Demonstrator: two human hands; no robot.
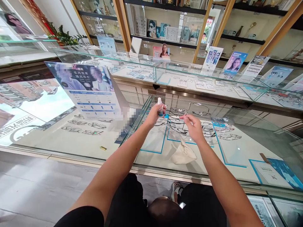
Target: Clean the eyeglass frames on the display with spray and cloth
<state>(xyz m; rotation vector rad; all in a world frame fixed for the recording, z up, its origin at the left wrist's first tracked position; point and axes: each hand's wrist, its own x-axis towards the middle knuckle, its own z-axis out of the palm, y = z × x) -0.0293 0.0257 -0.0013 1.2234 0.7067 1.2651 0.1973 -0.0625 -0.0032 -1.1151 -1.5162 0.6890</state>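
Note:
My left hand point(155, 115) is closed around a small white bottle point(159, 101) with a blue label, its nozzle end pointing up. A little to the right, my right hand point(194, 126) pinches a pair of dark-framed eyeglasses point(176, 128) by a thin part near the fingertips. The eyeglasses hang above the glass counter, between the two hands. Below them lies a crumpled cream cloth point(183, 154) on the counter top. Other frames show through the glass behind, so the outline of the held pair is partly hard to separate.
A glass display counter point(151, 160) holds several rows of eyeglasses on blue-edged trays. At the left stands a folded advertising card point(91, 91). A second glass counter point(180, 67) runs behind, with display cards on top. A round stool point(164, 208) is between my legs.

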